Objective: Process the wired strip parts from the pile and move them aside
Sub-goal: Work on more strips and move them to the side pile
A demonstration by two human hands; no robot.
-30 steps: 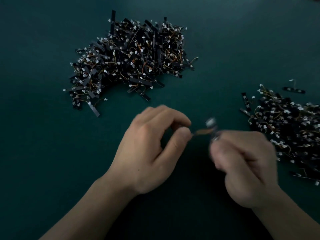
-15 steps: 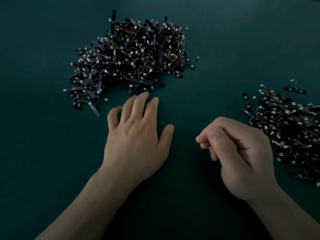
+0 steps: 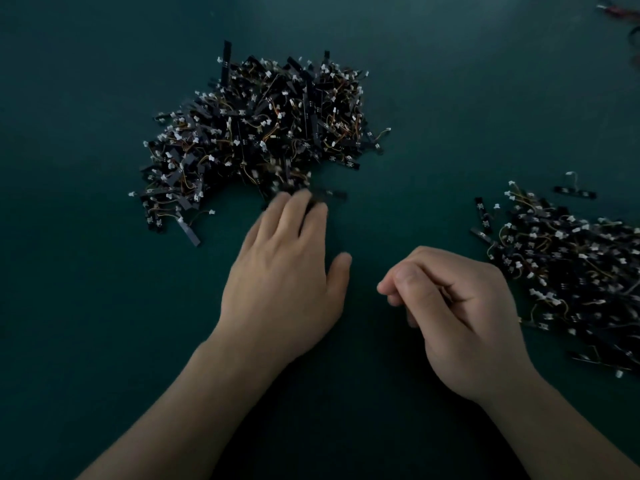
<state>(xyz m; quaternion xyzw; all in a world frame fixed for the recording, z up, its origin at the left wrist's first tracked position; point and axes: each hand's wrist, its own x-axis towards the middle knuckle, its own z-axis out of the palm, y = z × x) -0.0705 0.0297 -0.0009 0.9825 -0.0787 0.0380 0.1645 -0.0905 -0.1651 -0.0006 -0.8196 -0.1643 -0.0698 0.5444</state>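
Left hand [image 3: 284, 271] lies palm down at the centre of the frame, fingers stretched forward, tips blurred. Right hand [image 3: 457, 317], lower right of centre, is curled, thumb against forefinger.

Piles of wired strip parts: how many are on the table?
2: the large pile just beyond the left hand, and a second pile right of the right hand, partly out of frame.
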